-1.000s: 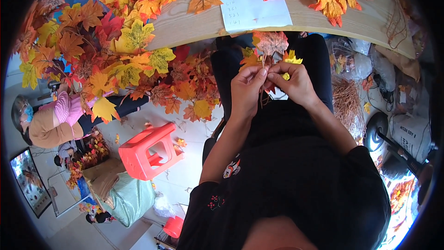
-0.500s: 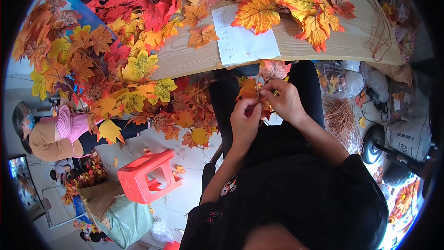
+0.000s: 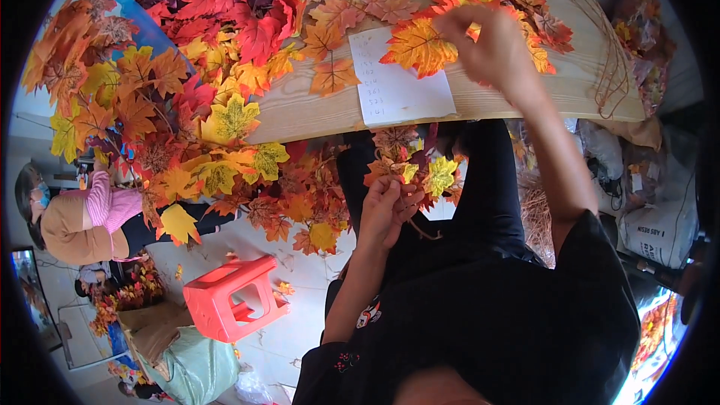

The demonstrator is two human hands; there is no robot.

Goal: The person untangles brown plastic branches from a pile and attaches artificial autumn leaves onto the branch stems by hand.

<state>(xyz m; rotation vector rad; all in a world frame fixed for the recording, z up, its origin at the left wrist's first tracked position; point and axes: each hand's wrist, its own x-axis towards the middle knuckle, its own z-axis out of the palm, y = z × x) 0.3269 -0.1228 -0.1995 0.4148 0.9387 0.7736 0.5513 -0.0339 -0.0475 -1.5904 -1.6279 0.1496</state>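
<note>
My left hand (image 3: 386,214) is closed around the thin stem of an artificial maple leaf garland (image 3: 439,175) held over my lap. Orange, yellow and reddish leaves spread from it just below the table's front edge, and a bare brown stem end sticks out to the right of the hand. Reaching up over the table is my right hand (image 3: 495,49), slightly blurred. Its thumb and forefinger are curved and apart, beside an orange-yellow maple leaf (image 3: 421,43) in a loose pile. No grip on that leaf can be seen.
A sheet of paper with handwriting (image 3: 405,97) lies on the wooden table (image 3: 300,124). Heaped leaves (image 3: 255,22) cover the left side; thin brown cord (image 3: 606,67) lies at right. Below stand a red plastic stool (image 3: 232,296) and, farther left, another person (image 3: 75,217).
My right hand has left the garland and moved up over the leaves on the table. My left hand keeps the garland, slightly lower, and the whole view has shifted a little.
</note>
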